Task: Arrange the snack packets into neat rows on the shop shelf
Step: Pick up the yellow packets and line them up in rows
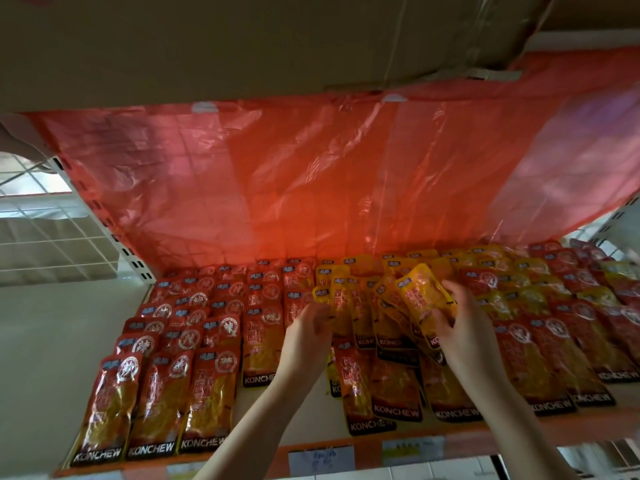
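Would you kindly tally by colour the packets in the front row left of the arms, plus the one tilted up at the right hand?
Red packets, front row left of the arms: 3
Yellow packet, tilted up in the right hand: 1
Total: 4

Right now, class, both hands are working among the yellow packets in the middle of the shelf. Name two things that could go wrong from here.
1. The right hand grips a tilted yellow packet above a loose, overlapping yellow pile; setting it down carelessly could scatter them further.
2. The left hand reaches over the red packets; a forearm could nudge the front red row, which lies near the shelf edge, out of line or off it.
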Available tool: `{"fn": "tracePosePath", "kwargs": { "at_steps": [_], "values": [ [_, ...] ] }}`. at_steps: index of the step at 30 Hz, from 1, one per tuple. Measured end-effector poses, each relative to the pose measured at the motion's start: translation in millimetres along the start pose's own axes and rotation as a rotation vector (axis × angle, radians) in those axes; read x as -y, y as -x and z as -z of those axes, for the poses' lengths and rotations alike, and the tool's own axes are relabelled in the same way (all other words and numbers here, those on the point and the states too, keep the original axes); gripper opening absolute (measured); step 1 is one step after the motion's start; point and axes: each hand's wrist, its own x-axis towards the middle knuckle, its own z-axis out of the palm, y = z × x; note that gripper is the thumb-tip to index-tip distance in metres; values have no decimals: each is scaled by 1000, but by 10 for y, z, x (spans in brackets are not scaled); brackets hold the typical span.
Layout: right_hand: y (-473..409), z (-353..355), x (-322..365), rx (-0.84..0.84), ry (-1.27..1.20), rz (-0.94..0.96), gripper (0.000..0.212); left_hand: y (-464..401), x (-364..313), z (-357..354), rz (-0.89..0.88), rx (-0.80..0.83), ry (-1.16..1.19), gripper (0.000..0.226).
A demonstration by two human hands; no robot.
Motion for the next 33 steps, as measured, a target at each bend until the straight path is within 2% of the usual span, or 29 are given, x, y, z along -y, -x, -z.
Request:
{"fn": "tracePosePath", "kwargs": {
  "at_steps": [3, 5, 7, 12, 15, 18, 23, 28, 33],
  "values": [
    [15, -46, 59, -94, 120, 1, 45, 51, 4, -37, -37, 27, 16, 32],
    [35, -69, 147, -182, 195, 67, 41, 72, 29, -23, -43, 56, 38, 32],
    [51, -106, 263, -199, 191, 125, 38, 91, 58, 23, -48, 53, 42, 30],
    [173, -398, 666, -44, 35, 365, 28, 73, 184, 232, -15, -149, -36, 28],
    [294, -633, 834, 139, 7, 451, 33, 45, 259, 357, 5, -130, -92, 27],
    [385, -884, 899, 262, 60, 473, 42, 16, 316, 399, -80, -68, -246, 36],
    [461, -1145, 861, 199, 140, 526, 20, -99, 267, 418, -52, 23, -415, 44],
    [497, -1171, 843, 225, 166, 504, 38, -262, 246, 402, -1, 55, -368, 51],
    [489, -1185, 830, 204, 118, 455, 39, -362, 233, 384, 46, -120, -157, 28]
  ]
}}
